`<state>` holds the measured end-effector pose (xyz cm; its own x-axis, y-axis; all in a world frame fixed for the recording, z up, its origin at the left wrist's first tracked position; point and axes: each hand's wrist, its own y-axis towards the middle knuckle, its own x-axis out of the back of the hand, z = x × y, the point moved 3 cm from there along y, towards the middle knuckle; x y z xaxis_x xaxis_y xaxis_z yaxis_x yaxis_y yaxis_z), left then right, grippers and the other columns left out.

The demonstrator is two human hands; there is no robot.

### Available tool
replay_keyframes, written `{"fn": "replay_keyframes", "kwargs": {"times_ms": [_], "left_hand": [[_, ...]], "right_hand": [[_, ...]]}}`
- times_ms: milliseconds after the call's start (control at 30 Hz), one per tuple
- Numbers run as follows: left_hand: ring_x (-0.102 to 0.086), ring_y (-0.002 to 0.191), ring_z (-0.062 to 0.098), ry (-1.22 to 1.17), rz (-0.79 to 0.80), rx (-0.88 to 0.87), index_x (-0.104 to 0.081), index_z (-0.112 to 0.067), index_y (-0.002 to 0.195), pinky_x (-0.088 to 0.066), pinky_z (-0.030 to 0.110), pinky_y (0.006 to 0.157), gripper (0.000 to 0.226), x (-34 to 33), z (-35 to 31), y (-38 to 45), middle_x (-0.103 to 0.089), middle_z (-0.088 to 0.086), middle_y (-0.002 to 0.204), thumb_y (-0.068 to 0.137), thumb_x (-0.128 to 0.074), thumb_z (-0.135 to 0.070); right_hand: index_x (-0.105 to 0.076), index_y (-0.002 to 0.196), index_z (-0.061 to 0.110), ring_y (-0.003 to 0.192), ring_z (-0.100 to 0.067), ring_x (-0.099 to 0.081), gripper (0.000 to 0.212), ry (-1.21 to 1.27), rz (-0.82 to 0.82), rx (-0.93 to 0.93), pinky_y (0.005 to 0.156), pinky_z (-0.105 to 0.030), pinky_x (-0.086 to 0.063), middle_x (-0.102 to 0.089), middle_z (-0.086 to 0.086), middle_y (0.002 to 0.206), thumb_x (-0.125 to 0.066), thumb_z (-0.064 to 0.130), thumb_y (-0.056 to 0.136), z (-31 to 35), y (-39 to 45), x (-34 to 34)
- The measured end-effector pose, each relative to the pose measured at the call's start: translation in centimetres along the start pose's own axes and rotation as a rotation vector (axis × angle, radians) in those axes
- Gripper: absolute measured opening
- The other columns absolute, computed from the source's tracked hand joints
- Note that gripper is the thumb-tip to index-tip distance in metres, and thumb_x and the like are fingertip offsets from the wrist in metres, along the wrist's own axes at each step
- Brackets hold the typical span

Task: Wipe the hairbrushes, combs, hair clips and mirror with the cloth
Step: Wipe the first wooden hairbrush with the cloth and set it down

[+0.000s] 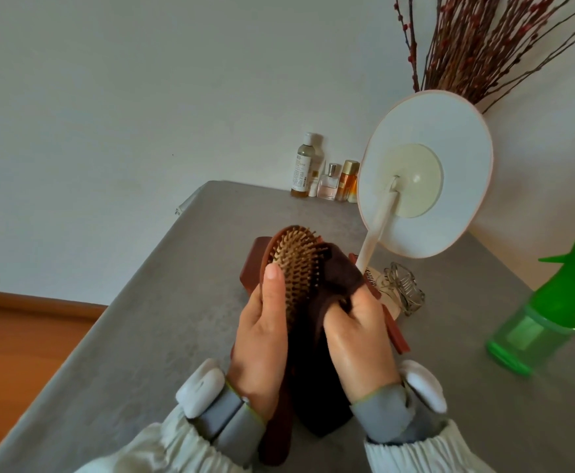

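At the far left of the frame a strip of wooden floor shows beside the grey table. In the lower centre the left hand grasps a wooden hairbrush by the neck, thumb lying along the edge of the bristle pad, bristles facing the camera. Just right of it, the right hand clutches a dark brown cloth bunched against the brush head (the cloth hangs down between both wrists). Behind the hands, partly hidden, lie reddish-brown combs. Further right a clear hair clip lies near the foot of the round mirror, seen from its back. At upper centre small bottles stand against the wall. A green spray bottle stands at the right edge.
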<state>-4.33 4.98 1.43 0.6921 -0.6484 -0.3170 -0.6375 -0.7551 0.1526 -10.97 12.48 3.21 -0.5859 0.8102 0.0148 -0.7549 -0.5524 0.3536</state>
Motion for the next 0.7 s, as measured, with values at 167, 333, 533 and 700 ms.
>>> {"fn": "replay_keyframes", "kwargs": {"times_ms": [167,333,533,700], "left_hand": [[-0.06,0.116,0.018,-0.315,0.093,0.343,-0.06,-0.026,0.127,-0.038,0.041,0.107,0.065,-0.14,0.82,0.24,-0.065,-0.002,0.123,0.083,-0.044,-0.07],[-0.061,0.116,0.021,-0.477,0.139,0.464,-0.059,-0.02,0.128,-0.037,0.039,0.108,0.064,-0.55,0.52,0.07,-0.065,0.004,0.124,0.083,-0.045,-0.063],[-0.061,0.05,0.022,-0.45,0.261,0.477,-0.067,-0.011,0.104,-0.047,0.022,0.044,0.072,-0.35,0.85,0.15,-0.066,0.009,0.078,0.083,-0.035,-0.073],[-0.041,0.04,0.016,-0.432,0.277,0.446,-0.065,-0.01,0.101,-0.03,0.017,0.033,0.076,-0.2,0.47,0.46,-0.053,0.01,0.062,0.084,-0.029,-0.075]], "right_hand": [[-0.068,0.106,0.036,0.109,-0.011,-0.063,0.042,0.091,0.062,-0.089,0.1,-0.041,-0.047,-0.07,0.005,0.11,-0.053,0.0,0.089,-0.71,0.26,0.19],[-0.068,0.1,0.036,0.094,-0.038,-0.065,0.041,0.126,0.12,-0.136,0.085,-0.061,-0.05,-0.071,-0.013,0.096,-0.055,0.008,0.072,-0.78,0.33,0.01],[-0.068,0.096,0.035,0.049,-0.033,-0.061,0.026,0.355,-0.009,-0.373,0.045,-0.045,-0.053,-0.07,-0.009,0.076,-0.049,0.017,0.095,-0.74,-0.05,-0.13],[-0.058,0.104,0.014,0.036,-0.026,-0.052,0.027,0.501,0.003,-0.477,0.04,-0.036,-0.05,-0.059,-0.011,0.063,-0.042,0.034,0.098,-0.95,0.07,0.04]]}}
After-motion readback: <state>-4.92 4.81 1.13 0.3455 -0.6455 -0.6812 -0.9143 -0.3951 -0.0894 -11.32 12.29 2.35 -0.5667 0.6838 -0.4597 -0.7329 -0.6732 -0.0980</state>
